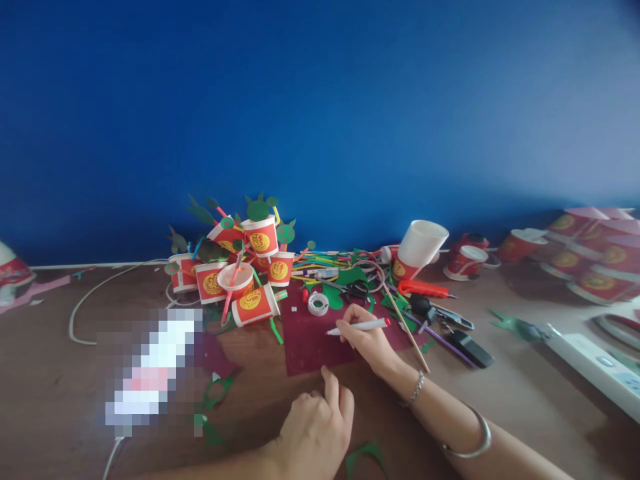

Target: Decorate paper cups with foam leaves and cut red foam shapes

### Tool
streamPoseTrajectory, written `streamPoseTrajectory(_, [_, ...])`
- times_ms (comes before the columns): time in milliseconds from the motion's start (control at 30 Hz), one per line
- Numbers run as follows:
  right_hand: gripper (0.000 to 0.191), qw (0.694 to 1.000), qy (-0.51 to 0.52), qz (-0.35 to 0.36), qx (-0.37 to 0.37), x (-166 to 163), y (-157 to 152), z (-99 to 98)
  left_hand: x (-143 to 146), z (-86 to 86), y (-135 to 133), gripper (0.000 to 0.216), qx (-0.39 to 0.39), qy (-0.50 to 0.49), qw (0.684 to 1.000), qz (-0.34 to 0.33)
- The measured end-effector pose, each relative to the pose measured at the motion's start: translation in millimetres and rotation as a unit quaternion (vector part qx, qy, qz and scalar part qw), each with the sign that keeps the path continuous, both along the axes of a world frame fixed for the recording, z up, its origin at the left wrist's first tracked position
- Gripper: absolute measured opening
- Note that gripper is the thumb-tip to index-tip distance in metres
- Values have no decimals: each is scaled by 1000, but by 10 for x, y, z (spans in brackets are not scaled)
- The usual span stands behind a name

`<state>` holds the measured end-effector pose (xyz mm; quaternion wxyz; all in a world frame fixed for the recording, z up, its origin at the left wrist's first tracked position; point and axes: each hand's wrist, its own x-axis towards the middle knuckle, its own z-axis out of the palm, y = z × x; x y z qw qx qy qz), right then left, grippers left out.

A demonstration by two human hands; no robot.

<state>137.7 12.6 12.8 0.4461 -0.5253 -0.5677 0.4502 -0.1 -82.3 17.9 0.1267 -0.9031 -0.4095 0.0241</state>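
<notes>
My right hand (367, 343) pinches a white marker (367, 325) with a red end, its red tip pointing left over a dark red sheet of paper (310, 350). Nearer to me, my left hand (317, 427) is closed, fingers curled and the index finger a little forward, near the sheet's front edge. Its palm side is hidden, so anything in it cannot be made out. A roll of white tape (318, 305) lies on the sheet beyond the marker tip. Black-handled scissors (357, 291) and green paper scraps (331, 295) lie at the sheet's far side.
Red paper cups with green paper cutouts and straws (253, 305) are heaped at the back left. Stacked clear cups (423, 243), an orange-handled tool (425, 289), keys (457, 320) and a power strip (595, 363) lie rightward. A blurred-out bright device (155, 370) is at left.
</notes>
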Motion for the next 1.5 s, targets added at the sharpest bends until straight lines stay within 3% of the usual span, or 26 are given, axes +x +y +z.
streamPoseTrajectory(167, [31, 1000, 16, -23, 7, 11, -10, 17, -4, 3, 2, 24, -4, 6, 1000, -3])
streamPoseTrajectory(367, [25, 997, -50, 64, 1, -41, -69, 14, 2, 17, -2, 26, -7, 15, 1000, 0])
streamPoseTrajectory(533, [25, 996, -78, 32, 5, -57, -79, -16, 7, 22, -14, 24, -1, 12, 1000, 5])
streamPoseTrajectory(1500, [25, 992, -116, 51, 2, -77, -83, 8, -3, 36, -21, 24, -14, 12, 1000, 12])
